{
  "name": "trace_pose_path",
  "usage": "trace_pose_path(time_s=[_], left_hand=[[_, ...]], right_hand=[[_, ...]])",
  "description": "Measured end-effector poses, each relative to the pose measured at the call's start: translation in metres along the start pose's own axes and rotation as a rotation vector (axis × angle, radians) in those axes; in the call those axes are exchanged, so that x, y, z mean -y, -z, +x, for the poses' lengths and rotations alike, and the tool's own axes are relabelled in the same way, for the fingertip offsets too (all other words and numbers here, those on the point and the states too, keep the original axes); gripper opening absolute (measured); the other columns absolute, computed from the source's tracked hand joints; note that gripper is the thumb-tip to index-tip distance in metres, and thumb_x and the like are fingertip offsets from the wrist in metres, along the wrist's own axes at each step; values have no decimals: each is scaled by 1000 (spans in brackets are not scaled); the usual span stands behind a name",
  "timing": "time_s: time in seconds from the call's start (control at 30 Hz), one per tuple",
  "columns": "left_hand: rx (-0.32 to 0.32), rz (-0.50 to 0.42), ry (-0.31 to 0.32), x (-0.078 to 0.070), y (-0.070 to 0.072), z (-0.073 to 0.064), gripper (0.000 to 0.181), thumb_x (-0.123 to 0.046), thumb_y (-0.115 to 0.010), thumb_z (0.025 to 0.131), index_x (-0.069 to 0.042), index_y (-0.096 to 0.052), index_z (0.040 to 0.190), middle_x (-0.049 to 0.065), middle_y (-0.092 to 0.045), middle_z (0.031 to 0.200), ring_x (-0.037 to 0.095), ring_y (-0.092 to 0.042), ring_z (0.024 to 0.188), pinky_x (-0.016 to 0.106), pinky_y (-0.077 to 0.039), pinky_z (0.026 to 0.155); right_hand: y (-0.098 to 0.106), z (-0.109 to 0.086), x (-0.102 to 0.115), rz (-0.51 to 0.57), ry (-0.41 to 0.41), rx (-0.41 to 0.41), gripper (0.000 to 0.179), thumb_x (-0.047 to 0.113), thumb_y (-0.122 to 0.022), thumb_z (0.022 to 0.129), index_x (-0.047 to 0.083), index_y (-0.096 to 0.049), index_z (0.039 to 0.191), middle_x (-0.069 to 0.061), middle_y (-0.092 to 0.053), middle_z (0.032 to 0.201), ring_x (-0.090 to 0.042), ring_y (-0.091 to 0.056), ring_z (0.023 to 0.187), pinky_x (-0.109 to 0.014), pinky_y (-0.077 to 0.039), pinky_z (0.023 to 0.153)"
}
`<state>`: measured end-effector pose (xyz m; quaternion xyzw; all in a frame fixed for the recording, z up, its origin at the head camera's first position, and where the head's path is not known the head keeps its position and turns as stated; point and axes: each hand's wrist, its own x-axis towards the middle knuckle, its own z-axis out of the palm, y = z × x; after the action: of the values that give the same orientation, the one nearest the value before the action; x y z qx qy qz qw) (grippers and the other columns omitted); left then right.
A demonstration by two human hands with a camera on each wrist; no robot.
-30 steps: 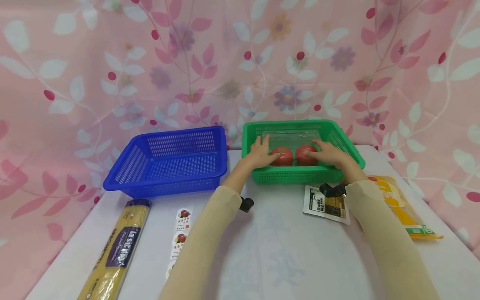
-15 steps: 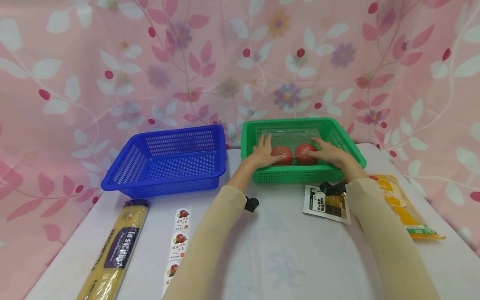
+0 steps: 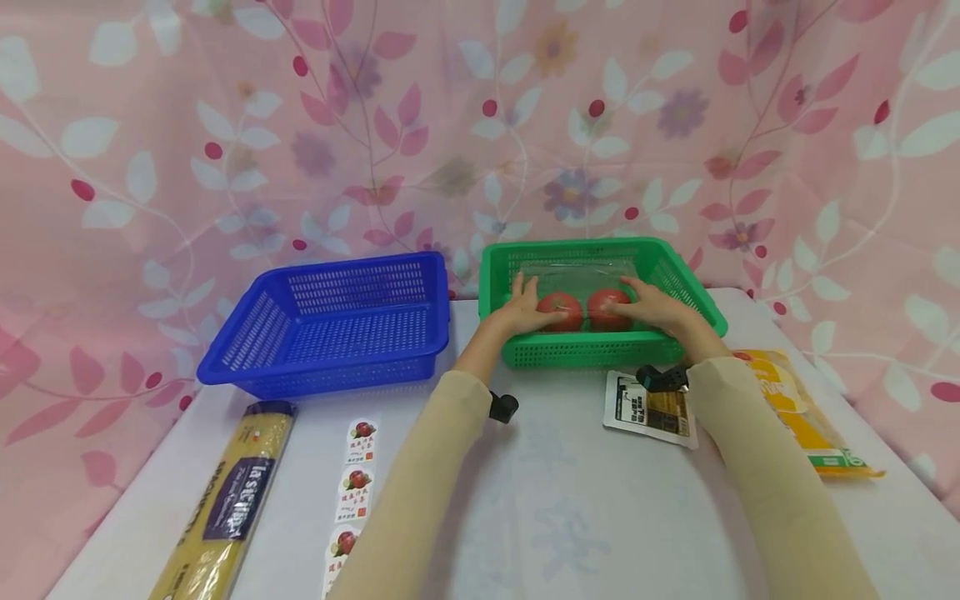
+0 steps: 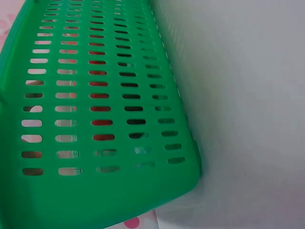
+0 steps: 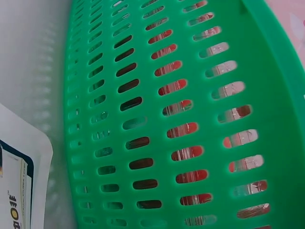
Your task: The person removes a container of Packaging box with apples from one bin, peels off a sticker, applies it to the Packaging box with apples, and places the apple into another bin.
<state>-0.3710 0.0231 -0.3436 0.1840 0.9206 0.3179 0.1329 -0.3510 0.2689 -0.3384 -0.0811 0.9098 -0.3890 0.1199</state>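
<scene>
Inside the green basket lies a clear plastic pack with two red round fruits, the left fruit and the right fruit. My left hand grips the pack's left end, its thumb in front by the left fruit and its fingers reaching to the back. At the other end my right hand holds the pack in the same way, its thumb over the right fruit. Both wrist views face the basket's slotted wall, with red showing through the slots; the hands are hidden there.
Left of the green basket stands a blue basket. A spaghetti pack and a strip of fruit-printed labels lie at the left. A small flat pouch and a yellow bag lie at the right; a floral curtain hangs behind.
My left hand has shifted slightly right, closer to the left fruit. The right hand, the pack and the basket look nearly still; the head view has drifted a little.
</scene>
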Motion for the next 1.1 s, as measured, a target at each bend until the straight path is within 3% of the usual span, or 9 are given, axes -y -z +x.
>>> trace_pose_path(time_s=[0.17,0.43,0.73,0.97,1.1], left_hand=[[2,-9,12,1,0,1,95,-56,-54,84,-14,2,148,7,21,150,32,-8,137,49,-23,105],[15,58,35,0,-1,-2,91,-59,-49,85,-16,-1,148,5,22,150,39,-31,129,48,-35,97],[13,34,61,2,-3,-1,89,-59,-50,85,-19,-2,149,10,22,150,50,-2,132,63,-12,102],[15,47,70,2,-2,-2,91,-61,-50,83,-21,-1,148,10,22,150,51,-1,131,64,-12,102],[-11,52,45,2,-1,0,90,-60,-51,83,-19,-4,148,11,19,150,52,-4,131,64,-14,101]], right_hand=[[0,1,-1,-3,1,0,84,38,-53,92,2,0,146,-29,-3,147,-46,-6,133,-61,-20,100],[0,0,-2,6,19,-5,82,36,-53,92,0,-1,146,-29,-5,147,-46,-8,133,-60,-20,101],[-1,-1,-2,1,25,-3,84,38,-54,91,2,-1,146,-30,-3,147,-46,-6,133,-62,-19,100],[-1,-1,-3,-19,35,-23,87,40,-56,90,0,-3,146,-29,-5,147,-46,-7,133,-60,-19,101],[0,0,-4,-38,48,-35,87,41,-56,89,0,-4,146,-30,-4,147,-46,-4,133,-61,-17,101]])
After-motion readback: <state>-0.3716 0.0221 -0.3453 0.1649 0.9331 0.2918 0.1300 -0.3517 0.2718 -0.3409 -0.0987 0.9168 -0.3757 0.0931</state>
